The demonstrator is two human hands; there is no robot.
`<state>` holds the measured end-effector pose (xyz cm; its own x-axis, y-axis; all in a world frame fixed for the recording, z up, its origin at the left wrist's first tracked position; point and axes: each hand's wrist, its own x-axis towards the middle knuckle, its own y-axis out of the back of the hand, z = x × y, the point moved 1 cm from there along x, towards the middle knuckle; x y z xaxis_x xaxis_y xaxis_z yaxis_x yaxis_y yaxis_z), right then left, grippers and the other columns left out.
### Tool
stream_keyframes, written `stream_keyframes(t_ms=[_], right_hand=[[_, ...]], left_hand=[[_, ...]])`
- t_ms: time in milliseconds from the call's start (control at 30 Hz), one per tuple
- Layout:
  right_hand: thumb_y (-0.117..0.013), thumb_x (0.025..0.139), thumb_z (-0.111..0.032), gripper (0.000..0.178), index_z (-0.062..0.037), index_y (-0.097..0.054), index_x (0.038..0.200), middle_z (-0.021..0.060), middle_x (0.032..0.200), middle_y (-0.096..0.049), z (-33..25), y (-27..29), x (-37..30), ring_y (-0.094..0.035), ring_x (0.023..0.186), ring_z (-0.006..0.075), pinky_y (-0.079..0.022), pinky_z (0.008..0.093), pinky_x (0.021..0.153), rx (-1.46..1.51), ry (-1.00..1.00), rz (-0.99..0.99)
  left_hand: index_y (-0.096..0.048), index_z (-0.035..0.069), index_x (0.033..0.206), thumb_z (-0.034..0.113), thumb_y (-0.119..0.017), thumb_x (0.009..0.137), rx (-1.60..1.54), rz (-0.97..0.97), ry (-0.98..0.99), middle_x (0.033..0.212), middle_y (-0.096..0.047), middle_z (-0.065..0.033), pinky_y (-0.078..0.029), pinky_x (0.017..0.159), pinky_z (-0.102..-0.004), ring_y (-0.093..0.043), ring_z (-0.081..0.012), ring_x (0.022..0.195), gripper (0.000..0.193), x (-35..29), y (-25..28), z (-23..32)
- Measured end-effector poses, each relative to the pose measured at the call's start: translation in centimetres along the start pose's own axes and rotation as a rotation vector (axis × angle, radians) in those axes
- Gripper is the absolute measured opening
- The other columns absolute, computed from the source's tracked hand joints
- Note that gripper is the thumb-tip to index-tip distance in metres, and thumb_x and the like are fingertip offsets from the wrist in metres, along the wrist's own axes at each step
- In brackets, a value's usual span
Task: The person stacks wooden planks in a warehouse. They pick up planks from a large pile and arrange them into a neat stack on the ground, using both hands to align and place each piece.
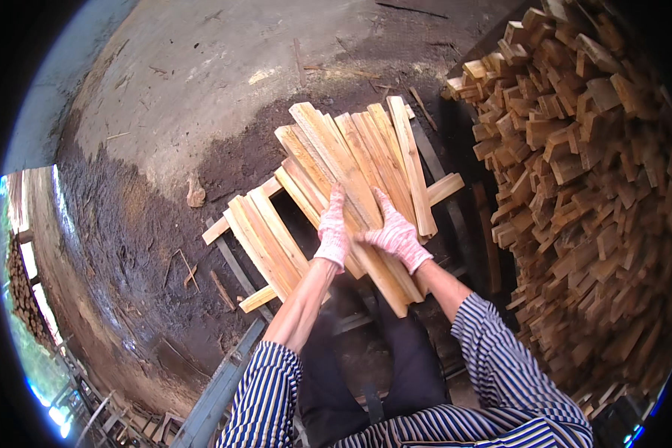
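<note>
My two hands wear pink-and-white knit gloves and press in from either side on a long wooden board [351, 179] lying slanted over other boards. My left hand [334, 233] is along its left edge, thumb pointing away from me. My right hand [397, 237] grips the right edge, with its fingertips partly hidden. Several sawn boards [377, 153] are bunched under and beside this one. To the left, another group of boards [265, 239] rests side by side on wooden crosspieces [258, 299]. One narrow board [413, 168] stands slightly apart at the right.
A tall stack of cut wood [575, 187] rises close on the right. Dark metal rails [235, 257] run beneath the boards, and a blue-grey metal beam [220, 388] stands at the lower left. Wood scraps [196, 192] litter the dirt floor [127, 224].
</note>
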<state>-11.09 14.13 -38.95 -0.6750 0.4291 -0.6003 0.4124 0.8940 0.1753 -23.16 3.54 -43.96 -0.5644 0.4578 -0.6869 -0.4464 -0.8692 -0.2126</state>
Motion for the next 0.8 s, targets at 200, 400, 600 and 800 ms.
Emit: stream_keyframes(t_ms=[200, 400, 600, 800], right_hand=[[-0.08, 0.077, -0.041, 0.109, -0.0146, -0.017, 0.163, 0.0251, 0.159, -0.036, 7.8, 1.9, 5.9, -0.041, 0.144, 0.0369, -0.037, 0.0388, 0.117, -0.334, -0.029, 0.189], [-0.07, 0.089, -0.044, 0.093, -0.0161, -0.02, 0.162, 0.0275, 0.164, -0.019, 14.5, -2.6, 11.0, -0.025, 0.151, 0.0426, -0.024, 0.0436, 0.123, -0.807, -0.196, 0.284], [-0.067, 0.089, -0.036, 0.078, -0.01, -0.035, 0.155, 0.0231, 0.153, -0.044, 11.8, -21.5, 11.5, -0.045, 0.141, 0.0333, -0.035, 0.0415, 0.118, -0.539, 0.498, 0.205], [-0.074, 0.081, -0.049, 0.105, -0.0108, -0.019, 0.162, 0.0242, 0.155, -0.04, 17.0, -37.0, 14.2, -0.043, 0.142, 0.0385, -0.037, 0.0419, 0.116, -0.296, 0.102, -0.066]], left_hand=[[-0.045, 0.004, 0.148, 0.058, -0.047, 0.103, 0.11, -0.082, 0.099, 0.152, -0.045, -0.017, -0.034, 0.117, -0.0405, -0.038, -0.0257, 0.145, 0.071, 1.1, -3.7, -1.4], [-0.028, 0.007, 0.159, 0.049, -0.069, 0.095, 0.399, -0.046, -0.087, 0.162, -0.03, -0.0229, -0.03, 0.12, -0.0439, -0.032, -0.0363, 0.148, 0.087, -0.9, 6.4, -7.8], [-0.025, -0.01, 0.152, 0.042, -0.084, 0.082, 0.804, 0.648, -0.081, 0.147, -0.047, -0.0257, -0.043, 0.109, -0.0367, -0.052, -0.0296, 0.131, 0.106, 0.5, 33.3, -11.6], [-0.024, -0.007, 0.153, 0.048, -0.083, 0.076, 1.174, 0.707, -0.158, 0.149, -0.043, -0.0302, -0.042, 0.111, -0.0427, -0.049, -0.0408, 0.135, 0.112, 5.6, 36.2, -14.8]])
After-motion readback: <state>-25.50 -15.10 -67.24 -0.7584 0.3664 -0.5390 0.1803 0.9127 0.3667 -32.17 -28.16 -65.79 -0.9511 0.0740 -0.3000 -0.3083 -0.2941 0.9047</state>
